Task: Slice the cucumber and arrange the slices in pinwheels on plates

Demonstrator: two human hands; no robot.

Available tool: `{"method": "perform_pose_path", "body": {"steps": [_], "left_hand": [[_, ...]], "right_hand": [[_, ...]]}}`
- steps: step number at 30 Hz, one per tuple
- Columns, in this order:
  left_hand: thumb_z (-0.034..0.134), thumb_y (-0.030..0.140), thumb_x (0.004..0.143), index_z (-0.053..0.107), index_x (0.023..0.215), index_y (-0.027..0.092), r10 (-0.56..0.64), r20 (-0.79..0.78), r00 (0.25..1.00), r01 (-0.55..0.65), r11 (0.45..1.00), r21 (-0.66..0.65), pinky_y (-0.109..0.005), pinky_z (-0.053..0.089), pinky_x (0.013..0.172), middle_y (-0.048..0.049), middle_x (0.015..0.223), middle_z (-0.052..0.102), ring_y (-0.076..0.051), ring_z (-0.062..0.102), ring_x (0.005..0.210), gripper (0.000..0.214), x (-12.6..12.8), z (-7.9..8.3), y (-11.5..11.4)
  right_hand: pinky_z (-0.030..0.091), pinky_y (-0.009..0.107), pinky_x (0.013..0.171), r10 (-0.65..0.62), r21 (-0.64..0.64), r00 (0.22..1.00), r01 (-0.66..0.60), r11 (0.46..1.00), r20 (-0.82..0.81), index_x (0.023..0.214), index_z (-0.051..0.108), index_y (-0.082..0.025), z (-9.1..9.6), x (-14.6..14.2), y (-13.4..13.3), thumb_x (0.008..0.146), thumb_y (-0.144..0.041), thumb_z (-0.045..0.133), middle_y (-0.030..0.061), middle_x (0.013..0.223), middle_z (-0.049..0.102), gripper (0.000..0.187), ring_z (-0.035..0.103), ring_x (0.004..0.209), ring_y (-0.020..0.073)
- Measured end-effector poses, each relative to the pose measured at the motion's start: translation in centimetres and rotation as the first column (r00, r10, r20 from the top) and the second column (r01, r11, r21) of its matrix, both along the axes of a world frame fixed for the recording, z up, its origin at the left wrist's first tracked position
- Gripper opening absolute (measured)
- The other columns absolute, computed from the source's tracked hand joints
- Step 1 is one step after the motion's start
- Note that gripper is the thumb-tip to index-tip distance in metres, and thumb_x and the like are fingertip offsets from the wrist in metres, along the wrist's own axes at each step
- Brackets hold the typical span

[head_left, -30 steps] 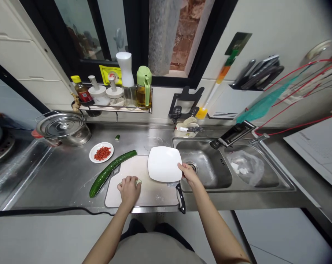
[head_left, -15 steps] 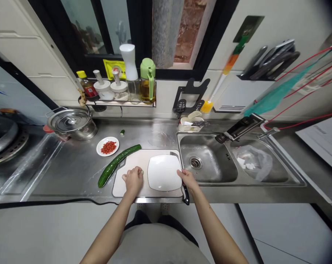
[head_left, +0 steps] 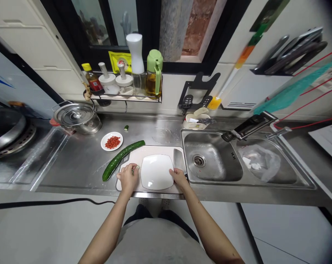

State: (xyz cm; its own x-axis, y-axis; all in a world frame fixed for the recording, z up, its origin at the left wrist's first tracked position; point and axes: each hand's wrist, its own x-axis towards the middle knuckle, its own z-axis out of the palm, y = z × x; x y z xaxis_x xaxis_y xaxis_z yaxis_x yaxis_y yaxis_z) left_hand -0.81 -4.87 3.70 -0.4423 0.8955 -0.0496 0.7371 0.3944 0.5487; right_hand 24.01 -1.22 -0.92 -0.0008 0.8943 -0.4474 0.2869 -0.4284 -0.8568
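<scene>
My left hand (head_left: 128, 176) is curled around small cucumber slices (head_left: 137, 167), a pale green-edged bit of which shows at the fingertips. Most of what it holds is hidden. My right hand (head_left: 179, 178) pinches the right edge of a white squarish plate (head_left: 157, 171), which is over the pale cutting board (head_left: 155, 149). A kitchen knife (head_left: 178, 158) lies along the board's right side, its handle mostly covered by my right hand. Past the board's left edge rests a long green cucumber (head_left: 122, 158), slantwise and partly on the board's corner.
A small white dish (head_left: 112, 141) of red goji berries sits behind the cucumber, near a cut cucumber end (head_left: 126, 128). A lidded steel pot (head_left: 80, 118) stands at the left. To the right is a double sink (head_left: 212, 176) with a faucet (head_left: 248, 126). Seasoning bottles line a wall rack (head_left: 127, 98).
My right hand has shifted the white plate leftward over the board, closer to my left hand. More of the knife blade shows now. The camera view has also shifted slightly.
</scene>
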Motion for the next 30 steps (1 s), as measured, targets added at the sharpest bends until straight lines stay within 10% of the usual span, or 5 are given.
{"method": "perform_pose_path", "body": {"steps": [30], "left_hand": [[0.053,0.029,0.085,0.065,0.095,0.024,-0.028,0.027,0.999,0.029,0.999,-0.029,-0.039,0.026,0.085,-0.0045,0.093,0.069,-0.024,0.054,0.094,0.016,0.7,0.6,-0.1]], "right_hand": [[0.028,0.024,0.055,0.137,-0.049,0.758,-0.137,0.989,0.638,0.072,0.061,-0.017,1.1,-2.4,0.8,0.088,-0.037,0.049,0.0039,0.065,0.06,0.028,0.052,0.063,0.0153]]}}
